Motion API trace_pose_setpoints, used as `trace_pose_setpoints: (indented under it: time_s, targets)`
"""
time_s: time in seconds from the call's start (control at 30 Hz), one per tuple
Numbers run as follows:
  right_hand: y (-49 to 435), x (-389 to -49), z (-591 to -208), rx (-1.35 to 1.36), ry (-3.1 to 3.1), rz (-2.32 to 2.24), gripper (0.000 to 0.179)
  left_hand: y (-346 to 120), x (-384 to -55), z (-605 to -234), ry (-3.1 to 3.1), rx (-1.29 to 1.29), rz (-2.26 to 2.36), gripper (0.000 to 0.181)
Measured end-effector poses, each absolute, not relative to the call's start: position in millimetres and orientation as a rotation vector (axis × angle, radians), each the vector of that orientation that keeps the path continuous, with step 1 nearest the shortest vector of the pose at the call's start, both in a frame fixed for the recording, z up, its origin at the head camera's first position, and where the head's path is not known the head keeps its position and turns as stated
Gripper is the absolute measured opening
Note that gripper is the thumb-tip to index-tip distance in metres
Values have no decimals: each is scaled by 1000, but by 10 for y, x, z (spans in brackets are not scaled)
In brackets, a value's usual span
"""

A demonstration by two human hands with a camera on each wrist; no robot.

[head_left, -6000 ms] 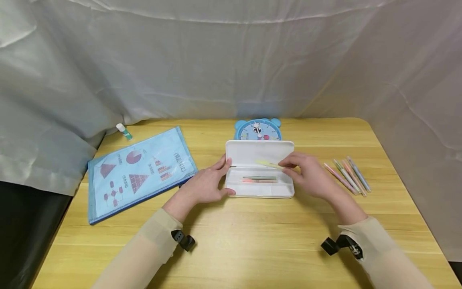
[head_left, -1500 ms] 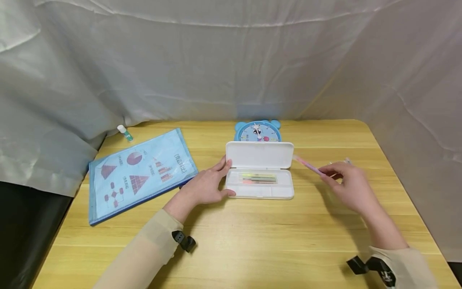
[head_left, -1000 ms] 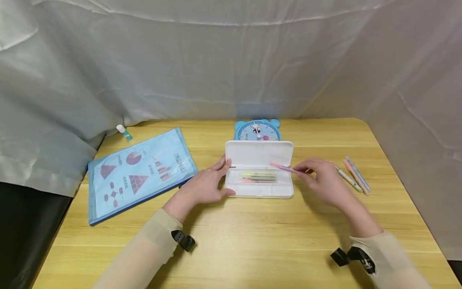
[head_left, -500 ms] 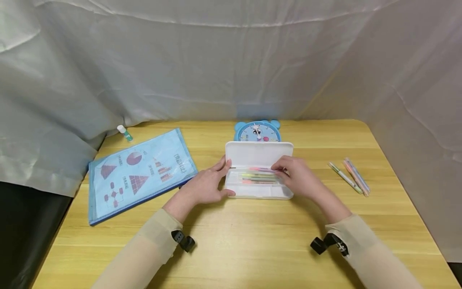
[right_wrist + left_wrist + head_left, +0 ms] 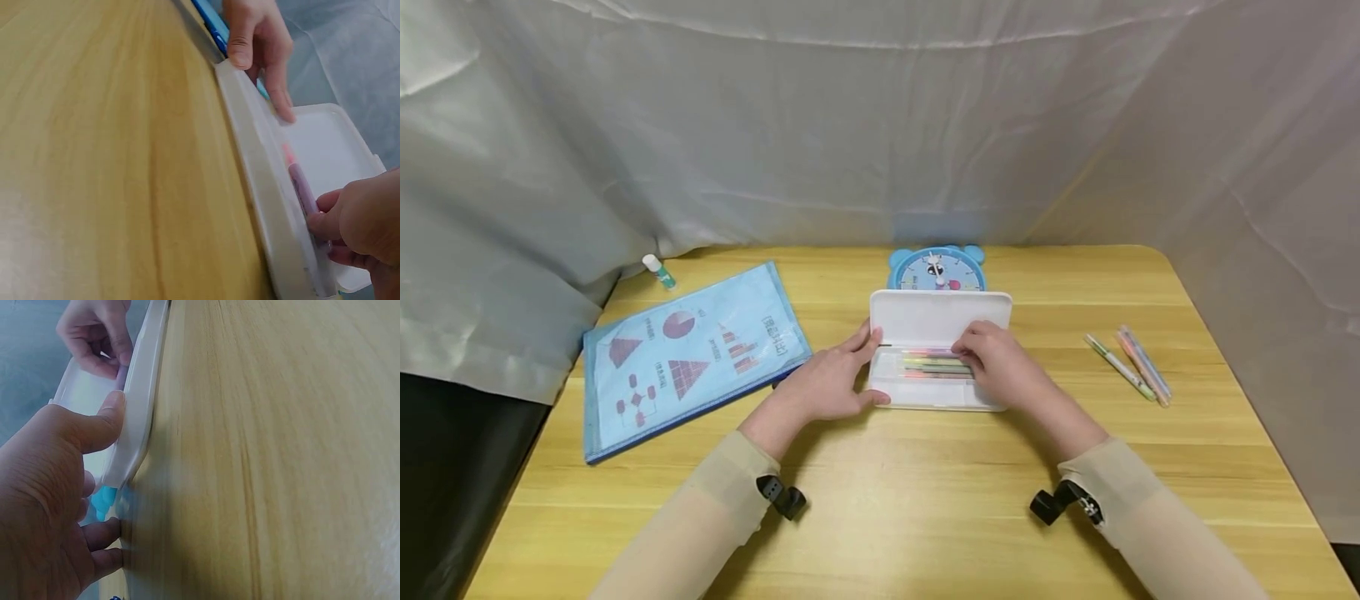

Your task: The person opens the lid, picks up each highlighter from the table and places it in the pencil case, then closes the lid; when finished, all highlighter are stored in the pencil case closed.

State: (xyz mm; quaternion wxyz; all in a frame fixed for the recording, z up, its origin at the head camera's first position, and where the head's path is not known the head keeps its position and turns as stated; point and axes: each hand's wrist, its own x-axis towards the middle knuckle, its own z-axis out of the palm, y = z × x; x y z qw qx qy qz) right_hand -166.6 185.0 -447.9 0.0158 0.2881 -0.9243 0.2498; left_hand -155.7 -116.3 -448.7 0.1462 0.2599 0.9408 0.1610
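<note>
A white pencil case (image 5: 925, 393) lies at the middle of the table, its lid (image 5: 921, 318) raised toward the back. My left hand (image 5: 826, 385) holds the case's left end, thumb on the front corner and forefinger by the lid. With thumb and fingertips, my right hand (image 5: 1006, 368) pinches a purple-and-pink pen (image 5: 304, 190) in the rear compartment. In front of that pen, several pens (image 5: 937, 367) in yellow, green and orange lie side by side in the case. My right fingers cover their right ends in the head view.
Several more pens (image 5: 1142, 367) lie on the table to the right. A blue bear-shaped clock (image 5: 942, 268) stands behind the lid. On the left are a blue zip folder (image 5: 692, 358) and a small glue stick (image 5: 658, 271). A grey curtain (image 5: 880, 125) hangs behind.
A yellow pen went into the case earlier. My right hand then picked up the purple-and-pink pen from the right and brought it left into the case. My left hand stayed put.
</note>
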Motion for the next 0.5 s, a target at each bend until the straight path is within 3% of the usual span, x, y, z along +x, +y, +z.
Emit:
trace_pose_setpoints:
  time_s: [0.5]
  targets:
    - [1849,-1626,-4467,891,-2921,747,19,-1160,-1550,-4474,2719,765,473,104]
